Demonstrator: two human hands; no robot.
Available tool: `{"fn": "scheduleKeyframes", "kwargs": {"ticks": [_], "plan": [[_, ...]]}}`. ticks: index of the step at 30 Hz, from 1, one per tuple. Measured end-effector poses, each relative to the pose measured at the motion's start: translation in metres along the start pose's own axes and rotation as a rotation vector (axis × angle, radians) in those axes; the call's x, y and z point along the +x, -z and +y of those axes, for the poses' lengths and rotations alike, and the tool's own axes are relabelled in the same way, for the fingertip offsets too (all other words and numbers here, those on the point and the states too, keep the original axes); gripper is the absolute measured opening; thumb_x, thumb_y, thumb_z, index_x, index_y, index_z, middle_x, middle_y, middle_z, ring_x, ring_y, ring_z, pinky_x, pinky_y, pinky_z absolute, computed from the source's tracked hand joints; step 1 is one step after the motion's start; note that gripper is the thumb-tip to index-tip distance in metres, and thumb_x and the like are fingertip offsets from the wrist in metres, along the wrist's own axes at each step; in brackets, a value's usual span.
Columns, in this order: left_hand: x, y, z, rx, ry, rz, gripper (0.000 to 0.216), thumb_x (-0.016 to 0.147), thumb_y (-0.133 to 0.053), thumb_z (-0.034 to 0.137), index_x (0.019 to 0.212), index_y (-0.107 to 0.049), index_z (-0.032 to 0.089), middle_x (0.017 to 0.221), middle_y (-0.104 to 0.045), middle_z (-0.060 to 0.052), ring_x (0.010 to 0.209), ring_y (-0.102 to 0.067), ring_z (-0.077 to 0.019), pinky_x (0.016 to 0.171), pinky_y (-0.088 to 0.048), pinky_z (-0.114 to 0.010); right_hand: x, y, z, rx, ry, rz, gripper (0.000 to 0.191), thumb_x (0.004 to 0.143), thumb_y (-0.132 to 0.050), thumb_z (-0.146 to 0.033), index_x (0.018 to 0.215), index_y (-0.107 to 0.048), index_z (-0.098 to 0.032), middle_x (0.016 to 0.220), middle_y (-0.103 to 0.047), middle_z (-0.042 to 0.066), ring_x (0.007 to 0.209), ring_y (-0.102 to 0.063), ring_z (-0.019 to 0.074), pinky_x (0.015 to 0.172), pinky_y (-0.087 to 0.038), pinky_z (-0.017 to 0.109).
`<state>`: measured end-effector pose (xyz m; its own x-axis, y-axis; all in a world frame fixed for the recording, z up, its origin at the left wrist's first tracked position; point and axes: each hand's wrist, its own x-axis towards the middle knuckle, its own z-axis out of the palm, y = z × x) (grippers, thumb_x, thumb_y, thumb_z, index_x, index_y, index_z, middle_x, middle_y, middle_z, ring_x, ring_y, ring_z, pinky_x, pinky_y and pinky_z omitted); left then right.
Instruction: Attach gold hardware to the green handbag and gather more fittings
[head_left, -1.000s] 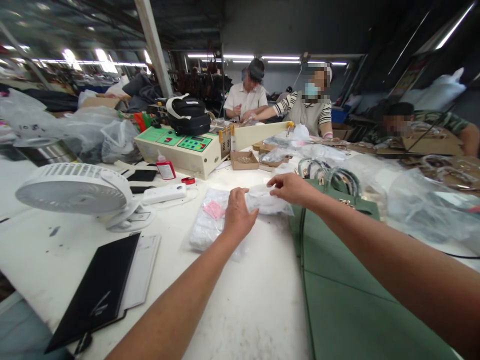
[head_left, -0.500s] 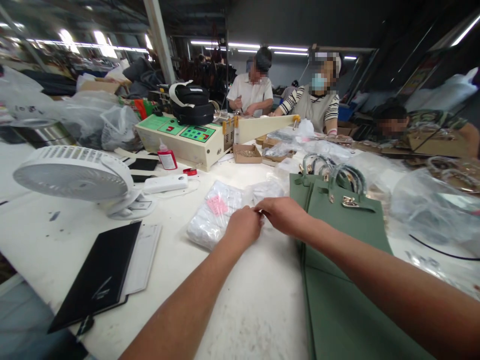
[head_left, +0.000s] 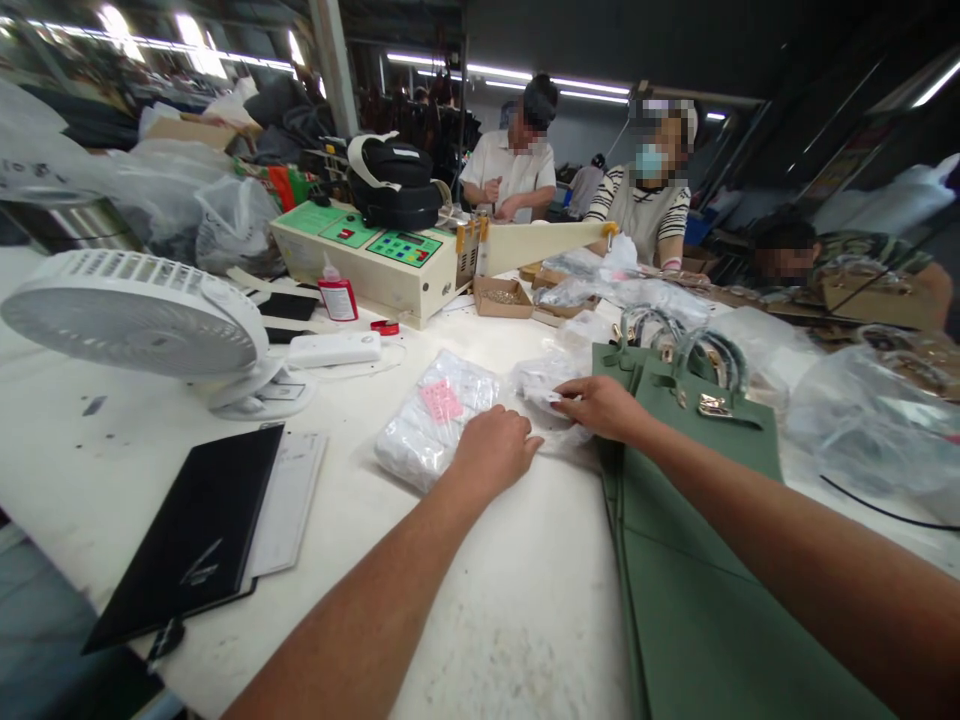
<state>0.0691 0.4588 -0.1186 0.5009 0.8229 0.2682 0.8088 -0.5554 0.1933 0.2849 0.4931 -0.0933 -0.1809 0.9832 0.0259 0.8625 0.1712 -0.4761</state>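
Observation:
My left hand (head_left: 496, 448) rests low over the table with its fingers curled in. Whatever may be inside them is hidden. It lies beside a clear plastic pack of folded white material (head_left: 409, 440) that carries a pink label (head_left: 441, 400). My right hand (head_left: 604, 406) reaches over a small clear plastic bag with white contents (head_left: 538, 380), thumb and fingers pinched at its near side. Under my right forearm lie green handbags (head_left: 694, 480) with plastic-wrapped handles (head_left: 716, 350) and gold-coloured clasps (head_left: 714, 405).
On the left stand a white fan (head_left: 142, 320) and a black folder (head_left: 195, 530) over papers. Farther back are a control machine (head_left: 367, 260), a red bottle (head_left: 339, 297) and a cardboard tray (head_left: 502, 297) of small parts. Several people work beyond; plastic sheeting (head_left: 870, 420) lies right.
My hands were together over the table by the white pack. They have parted: the right has moved right and forward to the small plastic bag, while the left stays near the pack.

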Motion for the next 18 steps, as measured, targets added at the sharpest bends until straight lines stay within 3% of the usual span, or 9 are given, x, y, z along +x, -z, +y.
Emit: {"fn": "scheduleKeyframes", "kwargs": {"ticks": [3, 6, 9, 12, 18], "plan": [[0.003, 0.000, 0.000, -0.192, 0.107, 0.104, 0.035, 0.093, -0.066, 0.046, 0.114, -0.072, 0.018, 0.104, -0.074, -0.010, 0.101, -0.068, -0.0283, 0.086, -0.053, -0.038, -0.001, 0.009, 0.000, 0.448, -0.057, -0.006, 0.037, 0.086, -0.063, -0.053, 0.089, -0.071, -0.017, 0.071, -0.065, 0.001, 0.067, -0.059, 0.0153, 0.058, -0.041, 0.024], [0.009, 0.001, -0.001, -0.500, 0.161, 0.209, 0.042, 0.088, -0.072, 0.041, 0.124, -0.068, 0.020, 0.110, -0.075, -0.008, 0.099, -0.070, -0.0245, 0.087, -0.053, -0.035, -0.003, 0.011, -0.009, 0.681, -0.033, -0.004, 0.042, 0.079, -0.071, -0.057, 0.079, -0.068, -0.015, 0.071, -0.062, 0.001, 0.068, -0.055, 0.0128, 0.057, -0.039, 0.023], [0.013, 0.001, -0.003, -0.857, 0.187, 0.274, 0.035, 0.086, -0.073, 0.033, 0.118, -0.070, 0.020, 0.106, -0.077, -0.005, 0.093, -0.072, -0.0198, 0.083, -0.055, -0.030, -0.005, 0.005, -0.020, 0.767, 0.000, -0.058, 0.044, 0.078, -0.073, -0.058, 0.079, -0.070, -0.014, 0.073, -0.063, 0.002, 0.070, -0.056, 0.0124, 0.061, -0.042, 0.023], [0.016, -0.001, -0.006, -1.047, 0.251, 0.318, 0.027, 0.083, -0.075, 0.031, 0.105, -0.071, 0.017, 0.094, -0.077, -0.005, 0.084, -0.072, -0.0189, 0.076, -0.056, -0.028, -0.007, -0.001, -0.028, 0.800, 0.005, -0.071, 0.049, 0.078, -0.072, -0.063, 0.081, -0.070, -0.014, 0.076, -0.066, 0.004, 0.073, -0.061, 0.0145, 0.064, -0.046, 0.025], [0.018, 0.002, -0.010, -1.005, 0.269, 0.323, 0.022, 0.090, -0.061, 0.035, 0.087, -0.074, 0.017, 0.074, -0.070, 0.000, 0.069, -0.063, -0.0151, 0.064, -0.047, -0.024, -0.012, -0.003, -0.033, 0.768, -0.005, -0.011, 0.052, 0.080, -0.068, -0.066, 0.083, -0.066, -0.015, 0.079, -0.067, 0.005, 0.073, -0.064, 0.0164, 0.065, -0.049, 0.026]]}}
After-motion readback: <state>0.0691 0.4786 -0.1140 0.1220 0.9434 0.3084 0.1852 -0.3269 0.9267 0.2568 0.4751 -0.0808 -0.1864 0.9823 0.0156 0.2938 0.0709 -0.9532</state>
